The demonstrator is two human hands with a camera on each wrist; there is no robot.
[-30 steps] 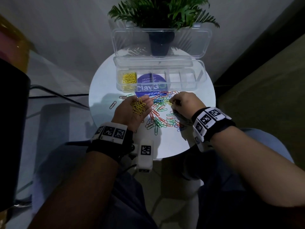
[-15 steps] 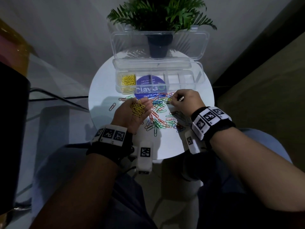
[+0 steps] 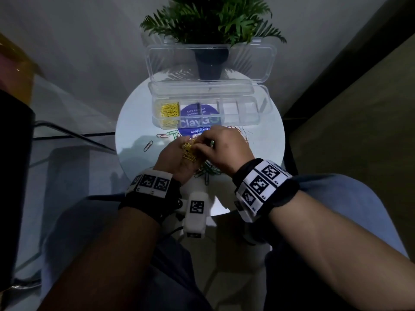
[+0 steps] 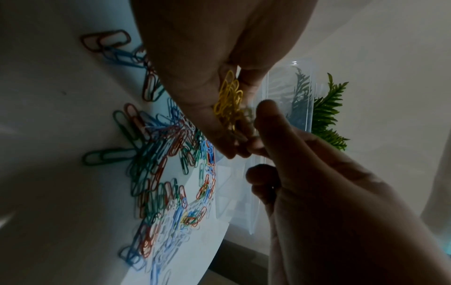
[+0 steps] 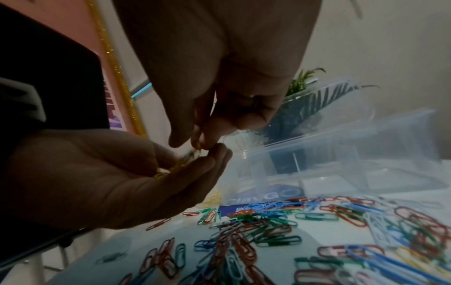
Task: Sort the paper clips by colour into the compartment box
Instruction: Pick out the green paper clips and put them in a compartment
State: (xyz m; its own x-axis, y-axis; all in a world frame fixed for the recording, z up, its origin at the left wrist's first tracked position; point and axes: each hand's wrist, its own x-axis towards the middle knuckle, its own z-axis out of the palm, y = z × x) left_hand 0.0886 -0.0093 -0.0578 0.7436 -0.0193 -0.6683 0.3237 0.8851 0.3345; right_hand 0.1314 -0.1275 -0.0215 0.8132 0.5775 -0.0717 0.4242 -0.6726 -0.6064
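Note:
My left hand (image 3: 179, 153) lies palm up over the near middle of the round white table (image 3: 132, 131), cupping a bunch of yellow paper clips (image 3: 188, 151) (image 4: 228, 100). My right hand (image 3: 215, 144) reaches over that palm, and its thumb and finger pinch a yellow clip (image 5: 198, 143) at the left fingertips. The clear compartment box (image 3: 249, 123) stands behind the hands with its lid raised. Its leftmost compartment holds yellow clips (image 3: 169, 114). The mixed pile of clips (image 5: 268, 229) (image 4: 158, 164) lies under and right of the hands.
A potted plant (image 3: 211, 61) stands behind the raised lid (image 3: 157, 63). A blue round sticker (image 3: 197, 113) shows through the box floor. Loose clips (image 3: 148, 145) lie left of my hands. A dark object (image 3: 13, 176) stands beyond the table's left side.
My right hand has left the mixed pile and moved left with a clip to meet my left palm. My left hand stays cupped, shifted slightly toward the right.

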